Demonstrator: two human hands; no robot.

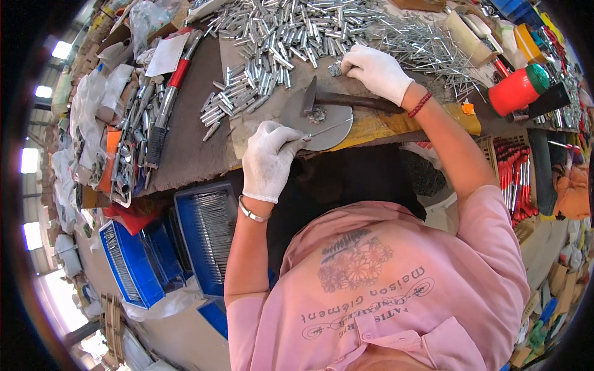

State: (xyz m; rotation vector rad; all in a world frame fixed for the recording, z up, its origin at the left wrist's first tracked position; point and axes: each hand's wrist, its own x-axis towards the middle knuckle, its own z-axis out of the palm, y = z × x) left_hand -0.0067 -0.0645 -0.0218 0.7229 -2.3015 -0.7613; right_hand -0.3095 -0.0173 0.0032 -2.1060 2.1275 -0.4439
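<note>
My left hand (269, 161), in a white glove, pinches a thin metal pin (325, 130) whose tip lies across a round grey metal disc (334, 127) on the bench edge. A hammer (337, 100) rests on that disc, its head by a small clump of metal bits (318, 114) and its handle pointing right. My right hand (377, 71), also gloved, reaches to the edge of a heap of short silver metal sleeves (278, 37), and its fingers are closed on a small metal piece (336, 68).
A pile of long thin pins (427, 43) lies behind the right hand. Blue bins of pins (210, 229) stand at lower left. A red-handled tool (170, 93) lies left, a red jar with a green lid (516, 89) stands right, and red-handled tools (516, 179) fill a basket.
</note>
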